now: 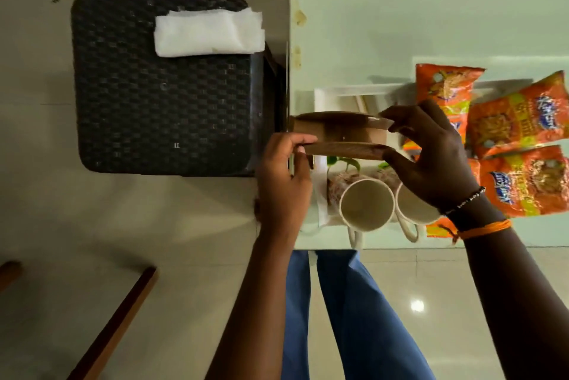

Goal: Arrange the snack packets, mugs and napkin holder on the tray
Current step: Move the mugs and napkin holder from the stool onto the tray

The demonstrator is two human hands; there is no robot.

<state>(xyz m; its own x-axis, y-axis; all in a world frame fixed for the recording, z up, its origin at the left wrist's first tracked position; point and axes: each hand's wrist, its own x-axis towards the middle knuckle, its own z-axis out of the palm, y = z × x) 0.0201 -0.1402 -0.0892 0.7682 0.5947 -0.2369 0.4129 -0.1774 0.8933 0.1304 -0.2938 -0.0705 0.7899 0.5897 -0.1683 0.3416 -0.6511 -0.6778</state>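
Blk wicker stool (pixel 160 102), white tissues (pixel 209 33) atop

My one head view looks steeply down, close above the table's (pixel 431 10) near edge, floor left of it.

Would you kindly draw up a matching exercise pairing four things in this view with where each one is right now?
Things:
1. napkin holder
2. white napkins
3. mugs
4. snack packets

Places:
A. on the dark woven stool
B. held in the left hand and the right hand
C. at the table's right side
D. below the holder, open mouths toward the camera

Pairs: 1-B, 2-A, 3-D, 4-C
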